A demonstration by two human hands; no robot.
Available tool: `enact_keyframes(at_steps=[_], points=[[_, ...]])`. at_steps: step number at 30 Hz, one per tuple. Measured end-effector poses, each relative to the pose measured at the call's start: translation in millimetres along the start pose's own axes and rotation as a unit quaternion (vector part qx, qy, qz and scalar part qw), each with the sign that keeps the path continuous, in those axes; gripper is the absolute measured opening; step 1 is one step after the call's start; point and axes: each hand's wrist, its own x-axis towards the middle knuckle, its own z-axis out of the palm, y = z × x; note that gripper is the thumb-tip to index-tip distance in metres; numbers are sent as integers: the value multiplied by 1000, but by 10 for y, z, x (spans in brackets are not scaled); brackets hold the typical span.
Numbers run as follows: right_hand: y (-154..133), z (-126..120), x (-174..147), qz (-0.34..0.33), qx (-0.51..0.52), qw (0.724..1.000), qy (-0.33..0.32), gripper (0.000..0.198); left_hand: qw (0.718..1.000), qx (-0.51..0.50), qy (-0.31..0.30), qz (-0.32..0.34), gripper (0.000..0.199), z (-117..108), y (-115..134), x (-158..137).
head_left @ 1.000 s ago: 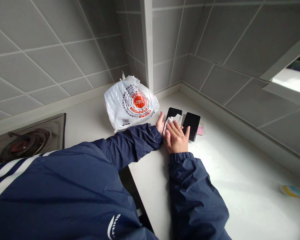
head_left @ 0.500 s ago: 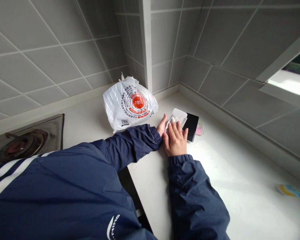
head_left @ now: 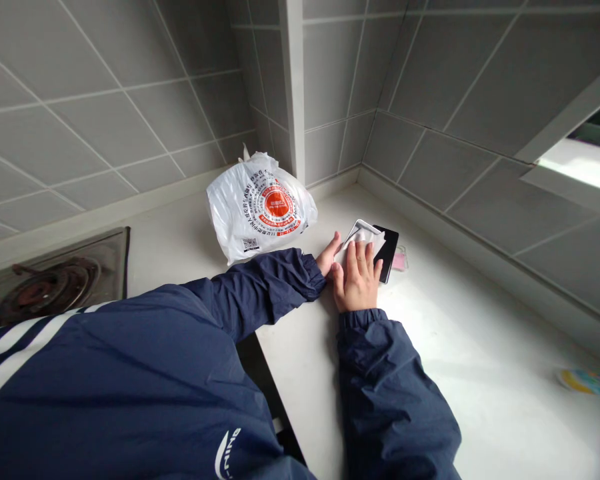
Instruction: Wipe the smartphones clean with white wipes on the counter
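You face grey tiled walls (head_left: 340, 73) with pale grout lines and a white vertical post (head_left: 292, 87). A white worktop (head_left: 430, 327) runs along their foot; to your left sits a gas hob (head_left: 97, 248), to your right a bright window (head_left: 587, 155).

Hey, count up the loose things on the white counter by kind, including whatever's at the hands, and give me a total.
Phones: 2 (covered phone, black phone)
White cloth: 1
Plastic bag: 1
Pink-and-clear item: 1
Colourful item, blurred: 1
Total: 6
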Motion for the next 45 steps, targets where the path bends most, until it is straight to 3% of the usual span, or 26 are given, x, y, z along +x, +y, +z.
enact_keyframes(at_steps=[4, 10, 18, 23, 27, 32, 35, 40, 45], points=[[-52, -35, 2, -38, 17, 999, -17, 58, 1000, -6, -5, -28, 83, -45, 20, -37], [-136, -63, -2, -113, 55, 992, 6, 34, 998, -15, 20, -51, 105, -78, 212, -53], [-71, 38, -30, -47, 16, 998, 29, 43, 999, -28, 32, 4, 94, -100, 186, 22], [-157, 23, -21, -110, 43, 993, -14, 47, 999, -22, 37, -22, 89, -81, 195, -21], [-177, -12, -12, -133, 75, 988, -3, 40, 998, -18, 49, -17, 91, -84, 210, -30], [-106, 2, -21, -78, 68, 993, 49, 34, 996, -24, 66, 49, 84, -83, 182, 76], [-103, 17, -24, -53, 50, 997, 35, 39, 994, -29, 79, 72, 78, -71, 180, 115], [-164, -11, -7, -99, 51, 994, -15, 45, 997, -24, 71, 27, 70, -4, 196, 4], [-162, -58, 6, -127, 91, 987, 29, 32, 998, -17, 53, -10, 66, 22, 182, -71]])
